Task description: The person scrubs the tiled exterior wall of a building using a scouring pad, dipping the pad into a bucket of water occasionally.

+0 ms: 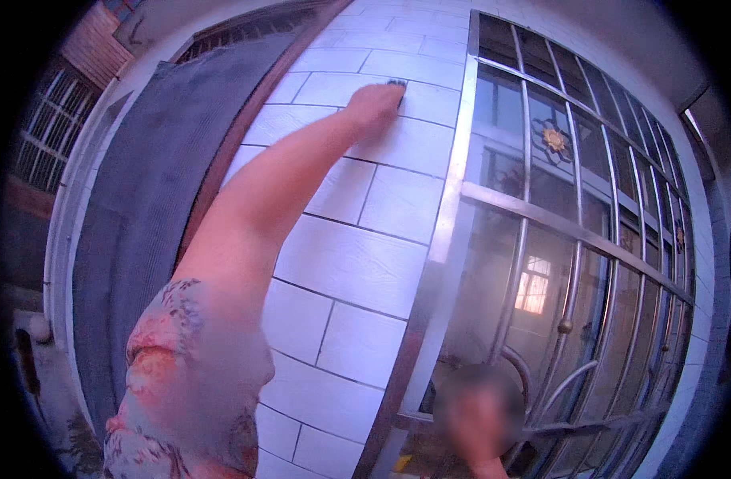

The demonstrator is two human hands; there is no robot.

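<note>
My left arm, in a floral sleeve (pixel 174 383), reaches up across a white tiled wall (pixel 357 255). High on the wall, my left hand (pixel 373 106) is closed, its back toward me. A small dark thing (pixel 396 83) shows at its fingertips, against the tiles; most of it is hidden, and I cannot make out its kind. Low in the view, my right hand (pixel 479 419) is raised in front of the barred window, its wrist at the lower edge. A blur covers its fingers, so their pose and anything in them stay unclear.
Right of the tiles stands a glazed window with a shiny metal grille (pixel 569 231) and a golden flower ornament (pixel 554 140). A dark grey curtain (pixel 158 160) hangs at the left, beside a brown frame edge (pixel 221 168). Another barred window (pixel 54 120) is farther left.
</note>
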